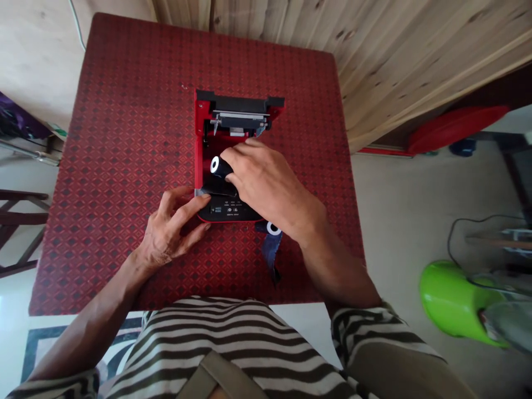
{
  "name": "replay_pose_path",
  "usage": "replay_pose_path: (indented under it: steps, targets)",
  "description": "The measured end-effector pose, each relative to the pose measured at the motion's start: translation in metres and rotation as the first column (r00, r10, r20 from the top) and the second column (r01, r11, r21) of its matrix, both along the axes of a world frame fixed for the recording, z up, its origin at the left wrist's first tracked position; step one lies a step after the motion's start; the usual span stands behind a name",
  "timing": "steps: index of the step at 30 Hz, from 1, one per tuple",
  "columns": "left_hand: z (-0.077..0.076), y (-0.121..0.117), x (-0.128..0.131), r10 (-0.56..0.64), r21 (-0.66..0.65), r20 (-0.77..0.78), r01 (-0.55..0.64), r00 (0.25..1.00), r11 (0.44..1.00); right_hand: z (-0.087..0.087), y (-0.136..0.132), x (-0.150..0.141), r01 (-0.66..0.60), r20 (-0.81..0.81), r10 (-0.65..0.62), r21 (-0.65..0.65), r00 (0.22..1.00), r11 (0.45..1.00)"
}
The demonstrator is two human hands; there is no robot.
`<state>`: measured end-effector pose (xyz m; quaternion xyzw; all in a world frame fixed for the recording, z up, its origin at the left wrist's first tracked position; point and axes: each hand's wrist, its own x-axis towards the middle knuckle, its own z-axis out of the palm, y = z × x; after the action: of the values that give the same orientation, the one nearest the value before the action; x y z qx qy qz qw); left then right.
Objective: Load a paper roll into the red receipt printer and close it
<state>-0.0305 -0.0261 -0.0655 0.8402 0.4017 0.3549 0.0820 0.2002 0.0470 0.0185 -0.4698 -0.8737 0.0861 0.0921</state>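
Note:
A red and black label printer [233,213] sits on the table with its lid [241,105] raised. My right hand [270,174] grips a black ribbon roll [222,168] with a white core, just over the open bay. Dark film from this roll hangs toward the front panel. At the printer's front left corner, my left hand [170,224] holds the body, index finger on the top edge and thumb against the front. A second ribbon roll [273,228], white-cored, lies before the printer, partly hidden by my right wrist, its loose dark tail trailing toward me.
The table [124,138] has a red patterned cover. A wooden plank wall [291,22] stands behind it. On the floor to the right is a green bucket [451,299], with a cable near it. A dark wooden chair [20,233] is at the left.

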Motion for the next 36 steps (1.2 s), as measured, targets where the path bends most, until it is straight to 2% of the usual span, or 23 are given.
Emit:
replay_pose_path:
  steps: [7,20,26,29,32,34,36]
  targets:
    - [0.001,-0.001,-0.001,0.000,-0.021,-0.007,0.000,1.000,1.000,0.019,-0.005,-0.007,0.003,0.128,0.002,-0.041,0.992,0.999]
    - [0.000,0.000,0.000,0.005,-0.014,0.001,-0.005,1.000,1.000,0.008,0.023,-0.016,0.058,0.240,-0.011,-0.189,0.971,0.980]
    - [0.001,0.000,0.000,0.004,-0.020,-0.008,-0.005,1.000,1.000,0.008,0.019,-0.008,0.021,0.147,0.001,-0.149,0.989,0.989]
    - [0.001,0.000,0.000,0.003,-0.018,-0.013,-0.003,1.000,1.000,0.018,0.007,0.003,-0.060,-0.010,0.060,-0.157,0.998,0.986]
    - [0.003,-0.002,-0.001,-0.005,-0.018,0.036,0.006,0.999,1.000,0.021,-0.009,0.013,-0.186,-0.193,0.150,-0.185,0.970,0.965]
    - [0.010,-0.003,-0.003,0.000,-0.025,0.102,0.002,0.995,1.000,0.017,-0.017,0.017,-0.221,-0.266,0.168,-0.183,0.949,0.958]
    - [0.024,0.000,-0.005,0.018,-0.008,0.132,-0.017,0.991,1.000,0.009,-0.022,0.017,-0.205,-0.323,0.147,-0.153,0.935,0.967]
